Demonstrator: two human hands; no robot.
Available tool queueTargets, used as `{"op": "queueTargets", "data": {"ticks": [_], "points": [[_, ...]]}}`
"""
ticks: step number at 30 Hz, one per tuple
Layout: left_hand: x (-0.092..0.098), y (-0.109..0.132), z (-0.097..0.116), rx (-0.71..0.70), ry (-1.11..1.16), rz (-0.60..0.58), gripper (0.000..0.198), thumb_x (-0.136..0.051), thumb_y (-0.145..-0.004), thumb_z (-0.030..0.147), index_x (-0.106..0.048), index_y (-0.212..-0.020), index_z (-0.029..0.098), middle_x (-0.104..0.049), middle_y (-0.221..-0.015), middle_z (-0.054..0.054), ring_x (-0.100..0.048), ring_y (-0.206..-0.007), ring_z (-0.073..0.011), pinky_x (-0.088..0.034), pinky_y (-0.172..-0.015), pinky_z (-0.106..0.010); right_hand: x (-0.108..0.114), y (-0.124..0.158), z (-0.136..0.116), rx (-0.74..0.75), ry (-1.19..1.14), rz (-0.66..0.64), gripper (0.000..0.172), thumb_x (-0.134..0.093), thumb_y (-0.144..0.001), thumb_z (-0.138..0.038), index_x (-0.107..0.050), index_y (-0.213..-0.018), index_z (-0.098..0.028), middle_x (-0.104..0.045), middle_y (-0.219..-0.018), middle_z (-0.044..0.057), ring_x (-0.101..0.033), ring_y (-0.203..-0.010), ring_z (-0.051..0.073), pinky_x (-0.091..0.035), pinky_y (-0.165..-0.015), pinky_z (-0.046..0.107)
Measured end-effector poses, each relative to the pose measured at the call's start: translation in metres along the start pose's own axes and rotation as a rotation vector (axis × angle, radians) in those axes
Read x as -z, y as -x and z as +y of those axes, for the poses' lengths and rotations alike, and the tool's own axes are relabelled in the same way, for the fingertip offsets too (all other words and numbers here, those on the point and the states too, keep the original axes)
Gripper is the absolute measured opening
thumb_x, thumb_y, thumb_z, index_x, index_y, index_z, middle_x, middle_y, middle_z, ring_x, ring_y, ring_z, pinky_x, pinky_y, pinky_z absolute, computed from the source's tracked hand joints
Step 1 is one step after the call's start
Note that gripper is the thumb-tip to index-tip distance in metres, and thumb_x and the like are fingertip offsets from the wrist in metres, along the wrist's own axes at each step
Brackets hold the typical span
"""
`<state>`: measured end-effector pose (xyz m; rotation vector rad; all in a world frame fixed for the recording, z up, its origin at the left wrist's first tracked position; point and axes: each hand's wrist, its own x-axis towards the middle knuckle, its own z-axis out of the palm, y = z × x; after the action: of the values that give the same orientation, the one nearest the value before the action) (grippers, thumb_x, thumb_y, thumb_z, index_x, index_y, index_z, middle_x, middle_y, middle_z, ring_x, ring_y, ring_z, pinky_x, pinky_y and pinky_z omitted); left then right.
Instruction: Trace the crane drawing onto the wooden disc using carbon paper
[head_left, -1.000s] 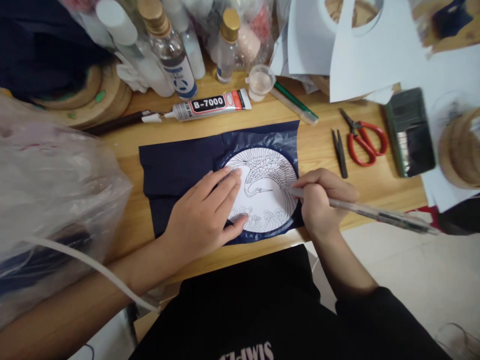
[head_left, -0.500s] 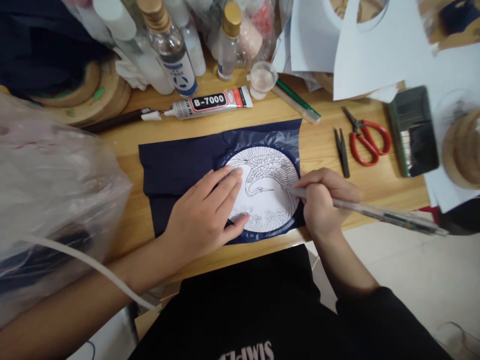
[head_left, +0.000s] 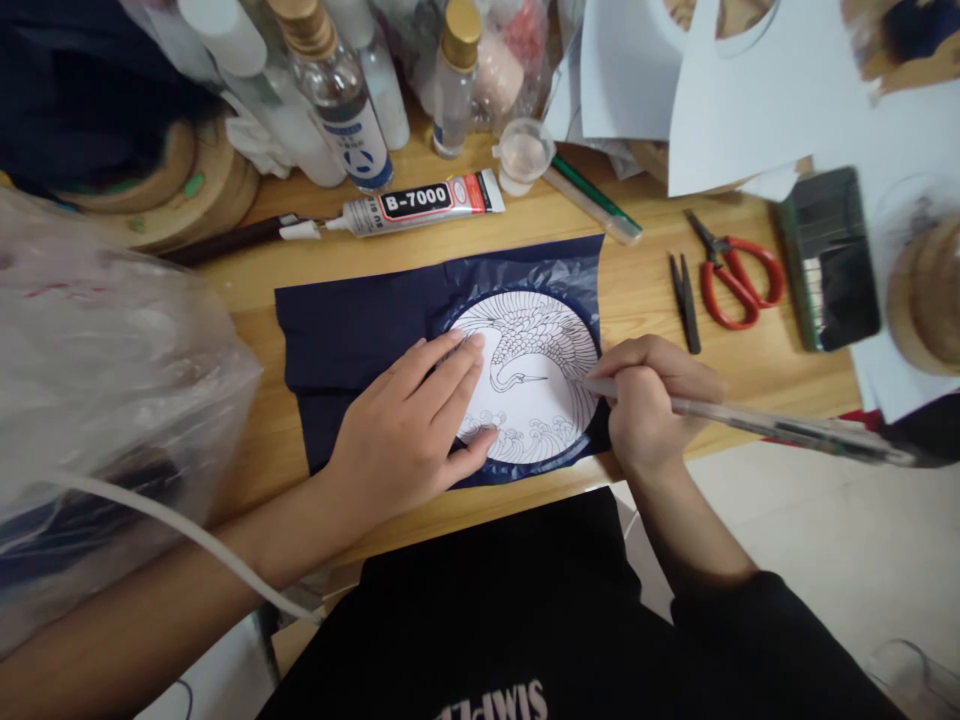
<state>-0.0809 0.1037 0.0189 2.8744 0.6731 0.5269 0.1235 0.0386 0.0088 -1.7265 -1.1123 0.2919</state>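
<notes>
A round white paper (head_left: 525, 350) printed with a line drawing of a crane and waves lies on dark blue cloth (head_left: 360, 320). Shiny dark film shows around the paper's rim. My left hand (head_left: 412, 420) rests flat on the paper's left side, fingers stretched out, with the thumb near the wave pattern. In my right hand (head_left: 649, 400) is a pen (head_left: 780, 425), its tip at the right part of the drawing and its long end pointing right. Whether the tip touches the paper I cannot tell.
Behind the cloth lie a glue tube (head_left: 427, 203), a small cup (head_left: 523, 155) and a green pen (head_left: 596, 195). Bottles (head_left: 352, 130) stand at the back. Tweezers (head_left: 684, 305), red-handled scissors (head_left: 739, 275) and a phone (head_left: 832, 260) are on the right; a plastic bag (head_left: 112, 370) is on the left.
The pen's far end has swung slightly to the right while its tip stays at about the same place. My left hand has not visibly moved.
</notes>
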Motion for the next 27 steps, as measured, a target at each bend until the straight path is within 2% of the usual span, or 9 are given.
{"op": "queueTargets", "data": {"ticks": [6,19,24,27], "points": [[0.001,-0.0004,-0.0001,-0.002,0.001,0.003,0.047,-0.063,-0.085,0.029,-0.06,-0.118,-0.004,-0.063,-0.126,-0.018,-0.06,-0.116,-0.0318,-0.054,-0.098,-0.043,0.0006,-0.001,0.0002,0.018,-0.014,-0.03,0.024,-0.045,-0.065,-0.007,-0.064,-0.057,-0.017,-0.06,-0.05,-0.004,-0.051,-0.046,0.008,-0.037,-0.042,0.021],[0.001,0.0009,-0.0005,-0.002,0.005,-0.001,0.047,-0.062,-0.086,0.029,-0.058,-0.12,-0.002,-0.062,-0.127,-0.019,-0.059,-0.118,-0.0315,-0.053,-0.099,-0.043,0.0007,0.0019,0.0018,-0.004,-0.048,-0.001,0.023,-0.043,-0.063,-0.009,-0.06,-0.05,-0.019,-0.053,-0.044,-0.004,-0.048,-0.042,0.009,-0.032,-0.038,0.022],[0.0007,0.001,-0.0005,-0.002,0.017,0.002,0.045,-0.062,-0.086,0.029,-0.058,-0.121,0.001,-0.063,-0.126,-0.019,-0.059,-0.118,-0.0315,-0.054,-0.098,-0.045,0.0008,0.0006,0.0002,0.0,0.004,-0.001,0.023,-0.044,-0.065,-0.011,-0.062,-0.054,-0.019,-0.058,-0.049,-0.002,-0.051,-0.045,0.01,-0.036,-0.041,0.024],[0.001,0.0006,-0.0003,-0.005,0.012,0.002,0.045,-0.062,-0.085,0.029,-0.059,-0.119,-0.001,-0.063,-0.126,-0.019,-0.059,-0.117,-0.0322,-0.054,-0.098,-0.044,0.0009,-0.0005,-0.0004,0.017,-0.003,-0.023,0.023,-0.045,-0.066,-0.01,-0.064,-0.056,-0.018,-0.059,-0.051,-0.003,-0.051,-0.046,0.009,-0.036,-0.042,0.023]]}}
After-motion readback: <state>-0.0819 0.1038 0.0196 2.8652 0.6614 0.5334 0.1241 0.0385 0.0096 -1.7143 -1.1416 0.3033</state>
